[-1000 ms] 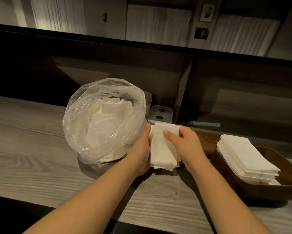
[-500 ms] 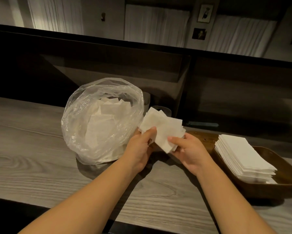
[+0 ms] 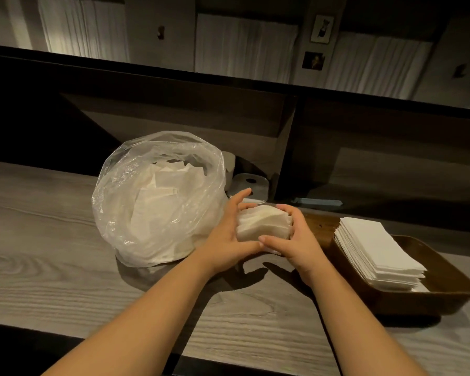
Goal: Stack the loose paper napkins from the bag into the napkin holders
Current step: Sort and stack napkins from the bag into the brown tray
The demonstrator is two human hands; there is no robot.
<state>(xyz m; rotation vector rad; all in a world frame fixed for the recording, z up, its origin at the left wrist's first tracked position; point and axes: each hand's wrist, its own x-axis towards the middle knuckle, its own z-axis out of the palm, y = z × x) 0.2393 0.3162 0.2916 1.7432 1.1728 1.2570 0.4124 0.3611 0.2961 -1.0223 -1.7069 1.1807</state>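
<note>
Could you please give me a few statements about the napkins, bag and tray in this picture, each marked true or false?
1. Both hands hold a small bundle of white paper napkins. True.
2. The clear plastic bag is empty. False: loose white napkins show inside it.
3. The brown wooden tray holds a neat stack of white napkins. True.
4. The left hand is inside the bag. False: it is outside, on the bundle.
5. The right hand rests on the tray. False: it grips the bundle.

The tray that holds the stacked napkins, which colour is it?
Dark brown tray, wood-like, seen in the head view.
</note>
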